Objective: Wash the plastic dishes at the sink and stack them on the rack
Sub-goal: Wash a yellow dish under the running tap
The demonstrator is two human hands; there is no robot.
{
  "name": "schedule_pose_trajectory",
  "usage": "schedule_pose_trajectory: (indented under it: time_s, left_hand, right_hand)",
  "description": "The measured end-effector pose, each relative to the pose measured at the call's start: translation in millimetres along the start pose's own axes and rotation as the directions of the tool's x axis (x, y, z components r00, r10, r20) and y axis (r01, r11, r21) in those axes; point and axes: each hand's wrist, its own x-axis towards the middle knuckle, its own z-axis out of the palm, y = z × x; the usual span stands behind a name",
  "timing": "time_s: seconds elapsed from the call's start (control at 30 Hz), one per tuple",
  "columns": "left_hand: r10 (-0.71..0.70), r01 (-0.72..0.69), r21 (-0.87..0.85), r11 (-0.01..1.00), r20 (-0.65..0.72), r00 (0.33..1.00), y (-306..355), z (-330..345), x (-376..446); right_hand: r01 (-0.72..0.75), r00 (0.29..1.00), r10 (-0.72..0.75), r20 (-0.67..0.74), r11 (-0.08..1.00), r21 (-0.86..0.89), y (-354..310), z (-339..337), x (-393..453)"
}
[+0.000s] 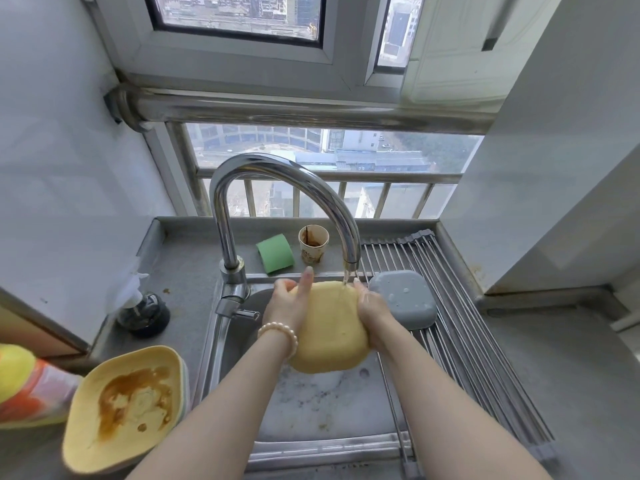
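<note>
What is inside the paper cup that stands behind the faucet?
The paper cup stands upright on the ledge beside a green sponge. Brown residue coats its inner wall and a stick leans inside. Its bottom is not visible, so any remaining liquid cannot be judged.

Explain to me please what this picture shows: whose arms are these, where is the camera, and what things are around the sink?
The camera sits on a person's head and looks down, so you see their own arms. The left hand and right hand hold a yellow dish upside down under the running tap, over the sink. A washed grey dish lies upside down on the metal rack. A dirty yellow dish waits at the left. Behind stand a green sponge and a stained paper cup.
</note>
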Motion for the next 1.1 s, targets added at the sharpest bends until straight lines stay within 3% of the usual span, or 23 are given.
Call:
schedule_pose_trajectory:
  time_s: [0.1,0.3,0.37,0.47,0.53,0.63,0.67,0.7,0.77,0.8,0.87,1.03,1.1]
  left_hand:
    - [0.046,-0.059,0.177,0.982,0.077,0.996,2,1,5]
    - [-0.1,0.101,0.001,0.995,-0.089,0.991,10,5,14]
    - [-0.192,0.186,-0.074,0.98,-0.099,0.976,11,6,18]
    - [-0.376,0.372,-0.171,0.912,0.013,0.927,6,7,24]
    - [-0.351,0.368,-0.151,0.917,0.131,0.927,6,9,25]
    - [-0.218,0.222,-0.038,0.974,0.083,0.972,7,20,16]
    - [-0.145,0.142,0.091,0.986,0.023,0.989,7,26,13]
    - [-0.012,0.017,0.324,0.946,-0.016,1.0,9,32,5]
    - [0.263,-0.218,0.695,0.686,0.043,0.964,9,44,-12]
    - [0.367,-0.306,0.765,0.567,0.098,0.925,8,48,-17]
    - [0.454,-0.426,0.786,0.447,0.211,0.866,7,52,-20]
    - [0.47,-0.657,0.71,0.253,0.503,0.725,0,37,-15]
    - [0.457,-0.686,0.684,0.248,0.541,0.706,-4,26,-17]
  right_hand:
    - [-0.025,1.0,0.025,-0.007,0.999,-0.03,3,1,-1]
    - [0.097,0.98,-0.16,-0.122,0.906,-0.413,4,5,-31]
    - [0.11,0.971,-0.19,-0.148,0.898,-0.427,11,3,-34]
    - [0.156,0.967,-0.21,-0.146,0.937,-0.312,2,-7,-37]
    - [0.124,0.969,-0.175,-0.175,0.955,-0.269,-6,-15,-34]
    - [0.064,0.971,-0.115,-0.211,0.97,-0.234,-3,-23,-18]
    - [0.047,0.972,-0.098,-0.214,0.972,-0.231,-1,-23,-15]
    - [0.034,0.975,-0.084,-0.208,0.971,-0.235,0,-22,-14]
    - [0.01,0.98,-0.05,-0.193,0.979,-0.204,4,-21,-12]
    - [-0.001,0.981,-0.036,-0.19,0.982,-0.19,5,-20,-12]
    - [-0.051,0.984,0.032,-0.174,0.993,-0.106,6,-18,-12]
    - [-0.146,0.976,0.166,-0.144,0.98,0.135,-4,-19,-9]
    - [-0.178,0.971,0.201,-0.13,0.969,0.172,-11,-20,-9]
